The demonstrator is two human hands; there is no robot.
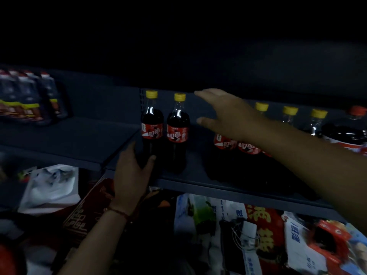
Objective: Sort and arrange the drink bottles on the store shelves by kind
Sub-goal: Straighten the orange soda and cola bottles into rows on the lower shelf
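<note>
Clearly the cola bottle (152, 128) at the centre-left of the frame is full: dark liquid stands up to its shoulder, so I judge it fairly heavy for its slim shape, with a stiff plastic wall that gives a little under a squeeze and a smooth label that could slip. It stands upright on the dark shelf (198, 181), just beside a second cola bottle (178, 132) of the same kind with the same yellow cap. The safest hold is low on the body, below the red label, where the bottle is widest and the weight sits.

That is where the left hand (132, 175) is, rising from the lower centre of the frame: thumb on the right of the base, fingers (130, 149) wrapped round its left side, grasping it.

The right hand (226, 114) reaches in from the right edge across the middle of the frame, its forearm crossing in front of a row of yellow-capped bottles (290, 116). Its digits are spread and straight, released, holding nothing, hovering over the bare gap beside the second bottle.
</note>
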